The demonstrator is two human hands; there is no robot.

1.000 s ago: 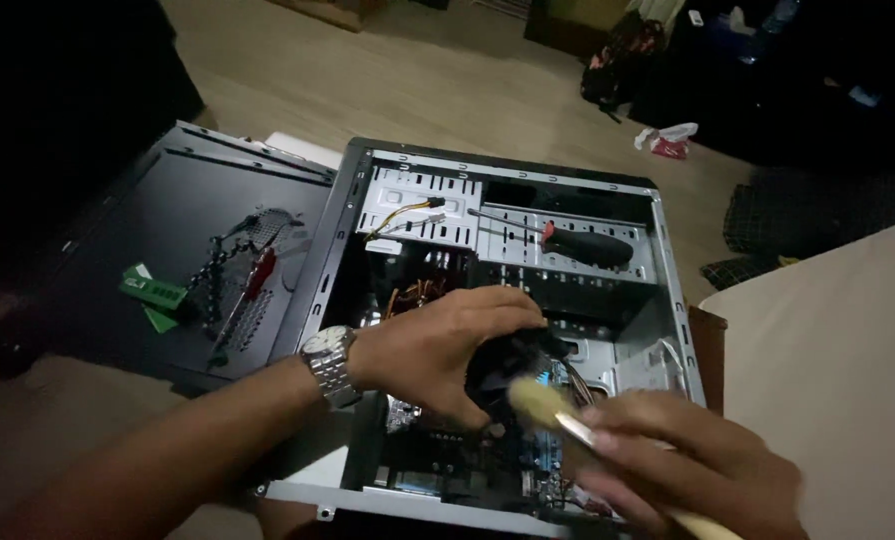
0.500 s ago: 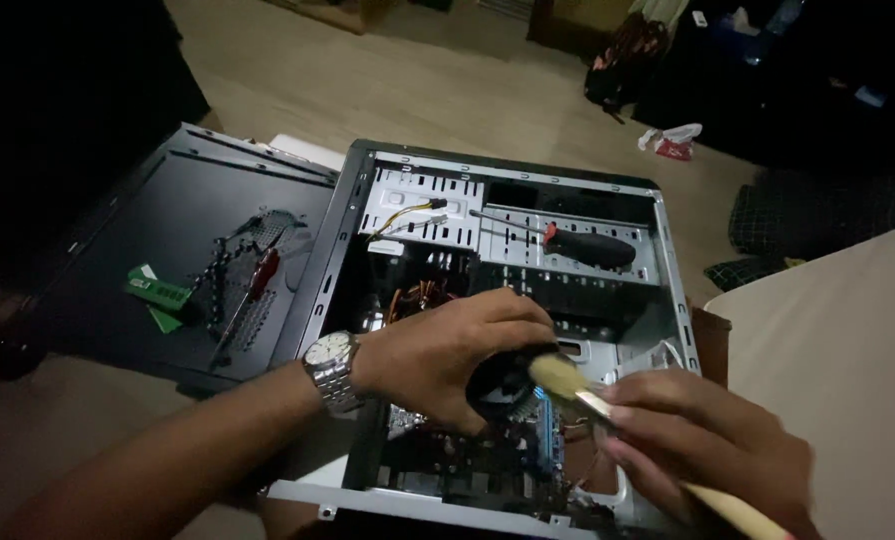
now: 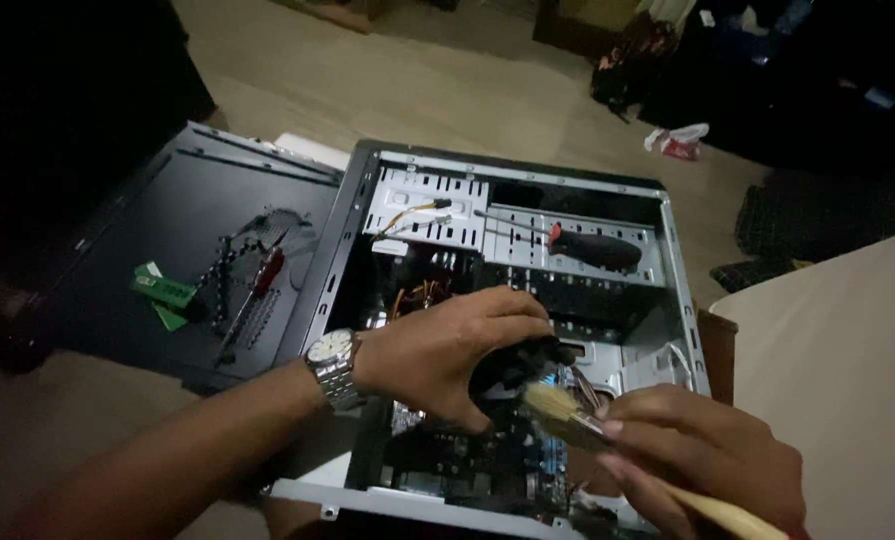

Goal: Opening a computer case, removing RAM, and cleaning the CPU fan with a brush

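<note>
Gripping a dark round cooling fan [image 3: 522, 365] inside the open grey metal computer case [image 3: 367, 200], the left hand [image 3: 447, 350] curls its fingers around it, while the right hand [image 3: 702, 455] pinches the wooden-handled paintbrush with pale bristles [image 3: 557, 410] just beside the fan. Bristles could snag the loose orange and yellow wires [image 3: 417, 295] nearby, or dust could fall onto the board below. A red-handled black screwdriver [image 3: 592, 245] resting on the drive bays might roll inward if the case is jolted.
</note>
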